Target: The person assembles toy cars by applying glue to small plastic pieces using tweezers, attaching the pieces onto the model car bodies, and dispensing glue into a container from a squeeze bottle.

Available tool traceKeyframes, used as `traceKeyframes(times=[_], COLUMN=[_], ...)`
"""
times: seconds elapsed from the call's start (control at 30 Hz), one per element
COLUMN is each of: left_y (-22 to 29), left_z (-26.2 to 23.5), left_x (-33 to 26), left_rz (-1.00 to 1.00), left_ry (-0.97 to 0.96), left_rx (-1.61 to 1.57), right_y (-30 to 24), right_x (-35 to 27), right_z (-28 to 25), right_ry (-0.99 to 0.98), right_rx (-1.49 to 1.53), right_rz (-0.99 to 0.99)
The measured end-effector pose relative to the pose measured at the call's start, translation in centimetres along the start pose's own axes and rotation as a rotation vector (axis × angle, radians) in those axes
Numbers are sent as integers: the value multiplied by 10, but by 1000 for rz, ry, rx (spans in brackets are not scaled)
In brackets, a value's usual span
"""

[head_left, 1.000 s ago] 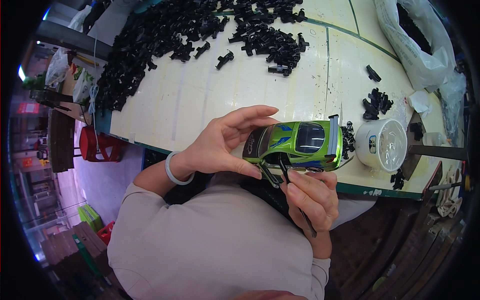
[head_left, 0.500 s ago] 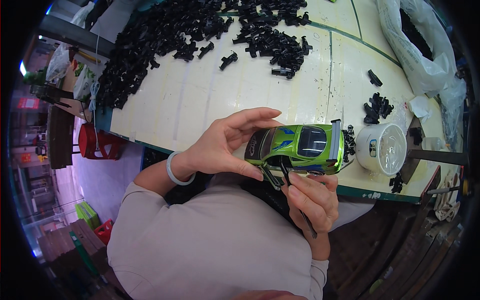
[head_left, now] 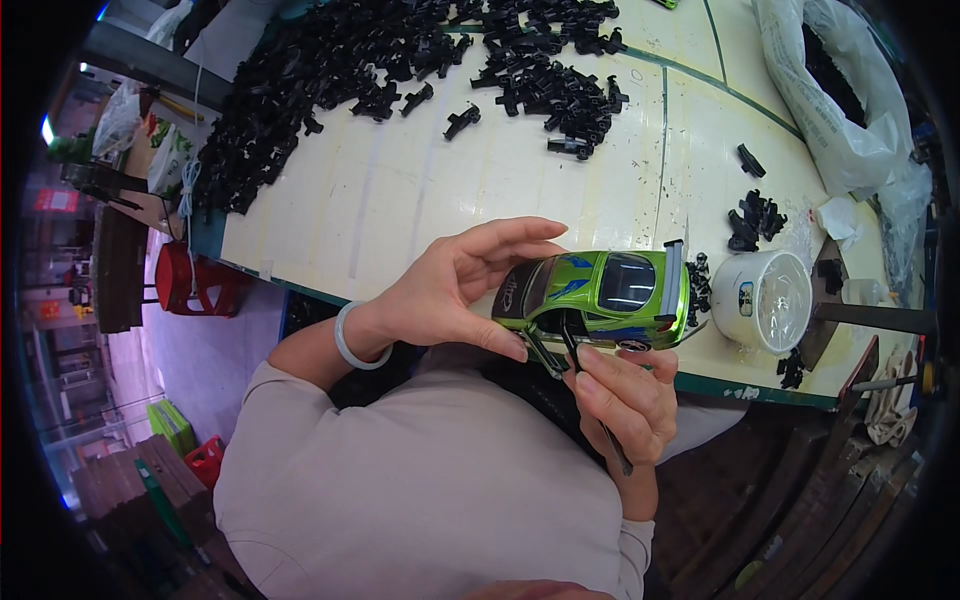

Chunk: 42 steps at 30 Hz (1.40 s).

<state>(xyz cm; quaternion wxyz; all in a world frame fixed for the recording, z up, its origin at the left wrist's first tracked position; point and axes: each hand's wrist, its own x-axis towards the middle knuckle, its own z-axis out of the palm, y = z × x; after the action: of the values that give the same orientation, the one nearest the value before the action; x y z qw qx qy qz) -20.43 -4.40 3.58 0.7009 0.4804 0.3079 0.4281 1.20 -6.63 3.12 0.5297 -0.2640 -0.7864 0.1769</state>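
A green toy car (head_left: pixel 585 290) with blue side graphics, a dark hood and a grey rear spoiler is held above the table's front edge. My left hand (head_left: pixel 465 290) grips its front end, the thumb on the near side and the fingers round the far side. The near door (head_left: pixel 543 352) is swung out toward me. My right hand (head_left: pixel 630 400) is closed round dark tweezers (head_left: pixel 613 448), whose tips reach into the open doorway. Whether the tips hold anything is too small to tell.
A large heap of black plastic parts (head_left: pixel 290 100) covers the far left of the table (head_left: pixel 400 200). At the right stand a white tub (head_left: pixel 740 300) and small clusters of black parts (head_left: pixel 755 218). A white plastic bag (head_left: pixel 840 130) lies at the far right, and a red stool (head_left: pixel 190 280) stands left of the table.
Almost nothing differs. The view has shifted very slightly, while both hands, the car and the tweezers keep their places.
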Motion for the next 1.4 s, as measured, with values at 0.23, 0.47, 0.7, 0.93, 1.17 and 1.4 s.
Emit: traceKeyframes(times=[0.23, 0.47, 0.7, 0.93, 1.17, 1.4], left_y=[1, 2, 0, 0, 1, 1], left_z=[3, 1, 1, 5, 5, 5], left_x=[0, 1, 2, 5, 3, -1], left_rz=[-28, -63, -50, -37, -28, -10], left_ry=[53, 43, 39, 94, 122, 133], left_rx=[-64, -79, -28, -27, 67, 140], right_y=[1, 2, 6, 12, 7, -9], right_x=[0, 0, -1, 0, -8, 16], right_z=[0, 0, 1, 7, 1, -23], right_ry=[-9, -35, -13, 46, 216, -192], right_rx=[20, 5, 22, 55, 239, 314], right_rz=[-4, -26, -15, -15, 136, 432])
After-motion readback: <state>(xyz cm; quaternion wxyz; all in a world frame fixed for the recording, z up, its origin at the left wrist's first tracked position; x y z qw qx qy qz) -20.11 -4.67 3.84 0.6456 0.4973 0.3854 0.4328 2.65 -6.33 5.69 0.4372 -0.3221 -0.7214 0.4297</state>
